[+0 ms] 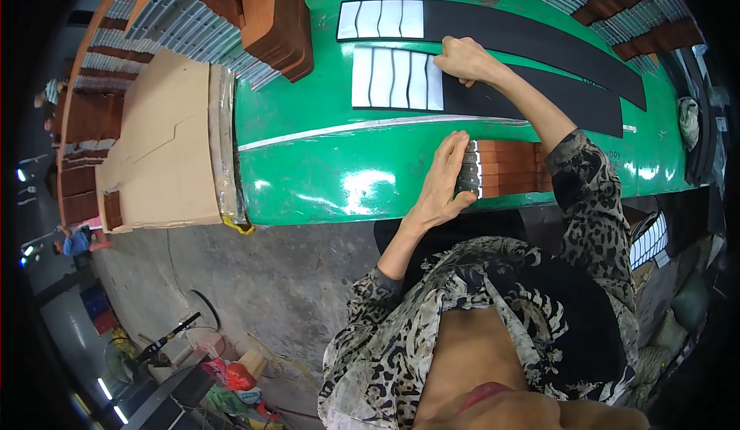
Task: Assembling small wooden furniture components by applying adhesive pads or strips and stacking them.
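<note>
A row of five thin, shiny silver metal plates point(397, 78) with slightly curved edges lies side by side on the near long black strip point(539, 95), which stretches across the glossy green table point(308, 168). The right hand point(462, 60) rests at the right end of this row, fingers curled down and pressed together on the edge of the last plate where it meets the black strip; whether it pinches a plate or only presses on it cannot be told. The left hand point(447, 176) lies nearer the table's front edge, fingers straight and closed side by side, held flat against the silver end of a stacked block of reddish-brown and silver pieces point(505, 169) that sits on the green surface just beside it. Beyond the near strip, a second long black strip point(524, 33) carries its own row of four silver plates point(381, 19) at its left end, a little apart from the first row. A pale scuffed line point(347, 128) runs across the green top between the strips and the stacked block. To the left, a sheet of brown cardboard point(162, 145) covers the neighbouring surface, and piles of reddish-brown folded pieces point(277, 21) stand at the table's far left corner, with more rows of silver and brown pieces point(617, 21) along the far edge. Below the table lies grey concrete floor point(254, 276).
</note>
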`<state>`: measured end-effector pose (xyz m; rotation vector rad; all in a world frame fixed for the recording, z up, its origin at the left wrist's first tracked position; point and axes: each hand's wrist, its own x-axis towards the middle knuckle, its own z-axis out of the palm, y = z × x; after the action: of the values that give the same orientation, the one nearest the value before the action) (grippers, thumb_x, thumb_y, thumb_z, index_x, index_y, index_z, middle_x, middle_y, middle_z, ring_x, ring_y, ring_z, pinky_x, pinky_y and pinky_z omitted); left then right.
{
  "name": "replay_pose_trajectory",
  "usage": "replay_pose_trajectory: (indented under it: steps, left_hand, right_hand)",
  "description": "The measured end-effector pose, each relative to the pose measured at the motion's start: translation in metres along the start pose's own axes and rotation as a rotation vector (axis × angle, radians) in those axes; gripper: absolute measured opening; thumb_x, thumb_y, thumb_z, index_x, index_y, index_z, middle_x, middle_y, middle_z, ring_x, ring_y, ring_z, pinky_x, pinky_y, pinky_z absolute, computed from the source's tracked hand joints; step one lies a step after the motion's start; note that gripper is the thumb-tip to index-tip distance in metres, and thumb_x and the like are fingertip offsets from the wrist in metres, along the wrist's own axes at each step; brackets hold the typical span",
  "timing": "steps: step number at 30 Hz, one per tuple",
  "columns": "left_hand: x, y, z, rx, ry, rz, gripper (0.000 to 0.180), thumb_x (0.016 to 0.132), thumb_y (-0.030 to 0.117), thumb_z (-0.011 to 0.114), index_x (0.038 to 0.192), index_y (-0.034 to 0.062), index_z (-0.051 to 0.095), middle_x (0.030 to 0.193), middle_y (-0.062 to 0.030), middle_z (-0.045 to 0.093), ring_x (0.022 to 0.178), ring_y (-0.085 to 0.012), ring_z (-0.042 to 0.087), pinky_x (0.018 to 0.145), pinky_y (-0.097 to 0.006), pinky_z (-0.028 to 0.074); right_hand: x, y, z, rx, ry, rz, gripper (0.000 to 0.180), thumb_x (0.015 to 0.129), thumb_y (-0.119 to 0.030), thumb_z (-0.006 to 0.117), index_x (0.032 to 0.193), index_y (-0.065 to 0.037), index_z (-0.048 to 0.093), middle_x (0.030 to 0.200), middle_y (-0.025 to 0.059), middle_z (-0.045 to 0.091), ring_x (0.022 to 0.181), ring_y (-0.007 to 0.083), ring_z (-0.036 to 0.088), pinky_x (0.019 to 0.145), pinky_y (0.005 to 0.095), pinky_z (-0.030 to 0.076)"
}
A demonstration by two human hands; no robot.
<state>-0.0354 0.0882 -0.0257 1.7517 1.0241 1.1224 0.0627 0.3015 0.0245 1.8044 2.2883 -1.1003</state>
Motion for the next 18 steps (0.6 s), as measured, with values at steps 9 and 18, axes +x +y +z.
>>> replay_pose_trajectory:
  steps: [9,18]
  left_hand:
    - [-0.005,0.004,0.000,0.021,0.015,-0.027,0.091,0.084,0.070,0.029,0.139,-0.0028,0.024,0.136,-0.0249,0.030,0.128,-0.0419,0.029,0.106,-0.048,0.024]
    - [0.009,0.005,0.007,0.007,0.031,-0.035,0.091,0.085,0.070,0.027,0.137,-0.0037,0.026,0.134,-0.0247,0.033,0.126,-0.0403,0.031,0.105,-0.046,0.026]
  right_hand:
    - [-0.011,0.031,-0.006,0.670,-0.107,0.029,0.031,0.083,-0.019,0.046,0.097,0.008,0.056,0.079,0.0162,0.060,0.061,0.0214,0.065,0.052,0.0302,0.056]
    - [-0.001,0.029,-0.006,0.261,0.045,-0.026,0.027,0.082,-0.017,0.048,0.082,0.008,0.058,0.066,0.0117,0.062,0.055,0.0201,0.065,0.050,0.0299,0.056]
